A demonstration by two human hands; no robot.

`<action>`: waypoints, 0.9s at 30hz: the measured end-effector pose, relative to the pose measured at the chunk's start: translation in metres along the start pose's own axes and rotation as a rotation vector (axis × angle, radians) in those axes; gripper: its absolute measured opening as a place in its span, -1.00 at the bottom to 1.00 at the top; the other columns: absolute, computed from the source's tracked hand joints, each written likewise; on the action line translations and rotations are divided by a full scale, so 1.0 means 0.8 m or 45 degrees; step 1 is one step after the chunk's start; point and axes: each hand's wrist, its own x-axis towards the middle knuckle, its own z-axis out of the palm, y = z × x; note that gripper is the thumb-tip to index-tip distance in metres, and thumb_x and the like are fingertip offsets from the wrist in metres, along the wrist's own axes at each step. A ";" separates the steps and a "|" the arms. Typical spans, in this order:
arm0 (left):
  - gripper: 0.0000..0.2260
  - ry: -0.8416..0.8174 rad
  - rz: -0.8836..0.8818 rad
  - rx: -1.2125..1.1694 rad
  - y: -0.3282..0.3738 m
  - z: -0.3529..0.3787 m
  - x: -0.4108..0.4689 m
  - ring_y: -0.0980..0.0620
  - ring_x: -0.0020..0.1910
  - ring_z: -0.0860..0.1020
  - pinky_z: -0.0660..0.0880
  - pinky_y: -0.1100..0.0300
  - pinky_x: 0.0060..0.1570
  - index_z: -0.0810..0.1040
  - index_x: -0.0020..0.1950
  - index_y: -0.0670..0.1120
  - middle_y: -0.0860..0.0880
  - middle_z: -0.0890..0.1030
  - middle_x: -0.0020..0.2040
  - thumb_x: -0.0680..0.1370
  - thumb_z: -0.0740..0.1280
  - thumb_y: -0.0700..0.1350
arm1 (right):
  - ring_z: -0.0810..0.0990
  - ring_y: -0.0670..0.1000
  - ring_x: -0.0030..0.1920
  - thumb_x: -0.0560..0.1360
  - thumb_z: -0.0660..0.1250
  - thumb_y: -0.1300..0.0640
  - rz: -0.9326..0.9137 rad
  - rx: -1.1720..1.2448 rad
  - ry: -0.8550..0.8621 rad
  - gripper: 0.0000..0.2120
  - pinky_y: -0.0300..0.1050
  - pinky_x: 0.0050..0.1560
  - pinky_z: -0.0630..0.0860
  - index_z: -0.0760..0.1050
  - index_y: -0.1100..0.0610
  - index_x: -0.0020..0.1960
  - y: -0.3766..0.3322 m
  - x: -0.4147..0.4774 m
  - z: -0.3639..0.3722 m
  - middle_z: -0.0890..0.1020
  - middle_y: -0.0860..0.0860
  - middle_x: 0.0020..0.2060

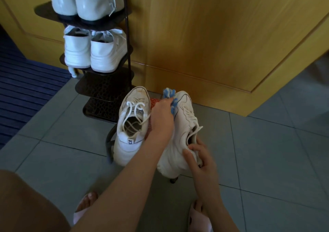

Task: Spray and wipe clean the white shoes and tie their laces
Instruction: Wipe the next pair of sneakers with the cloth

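Presently at the wiping stage: at frame centre, a person's left hand (pixel 161 119) bunches a fluffy blue-and-white cloth (pixel 170 96) against the toe of a white sneaker (pixel 185 117). The right hand (pixel 199 156) curls round that shoe's heel collar to steady it. Its twin, the second sneaker (pixel 137 96), sits just to the left, its laces (pixel 135 107) slack across the tongue. Both appear to rest on a small stool (pixel 154 101) with a red-patterned seat and dark metal legs, though the shoes hide most of it. The uppers look like smooth, creased synthetic leather over thick moulded soles, and the second sneaker's toe shows yellowish staining. Judging by that, the next move calls for firm rubbing along the side panels and sole edge, then a swap to the stained shoe, with lacing left for last. A dark patterned-metal shoe rack (pixel 106 89) stands at upper left on grey floor tiles (pixel 267 151).
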 end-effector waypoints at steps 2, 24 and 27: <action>-0.71 -0.013 0.010 0.001 -0.003 0.001 -0.014 -0.12 0.04 0.56 0.50 -0.01 0.04 0.53 0.25 -0.14 -0.16 0.60 0.06 0.58 0.15 -0.28 | 0.38 -0.22 0.33 0.41 0.34 -0.09 -0.034 -0.023 0.015 -0.77 -0.33 0.21 0.41 0.58 0.03 -0.06 -0.002 0.001 0.001 0.44 -0.17 0.34; -0.76 -0.458 -0.139 -0.143 -0.032 -0.071 -0.159 0.16 -0.08 0.48 0.35 0.50 -0.18 0.57 0.19 -0.15 -0.06 0.61 0.05 0.59 0.19 -0.22 | 0.38 -0.31 0.27 0.48 0.37 0.21 -0.062 -0.268 -0.011 -0.95 -0.59 0.03 0.30 0.55 0.08 -0.11 -0.019 0.008 0.027 0.36 -0.16 0.38; -0.77 -0.432 -0.134 -0.254 -0.033 -0.087 -0.167 0.21 -0.12 0.48 0.36 0.56 -0.21 0.59 0.17 -0.17 0.04 0.55 -0.06 0.59 0.21 -0.24 | 0.38 -0.41 0.12 0.50 0.35 0.16 -0.086 -0.410 0.025 -0.97 -0.50 -0.04 0.32 0.55 0.13 -0.09 -0.029 0.008 0.045 0.34 -0.14 0.40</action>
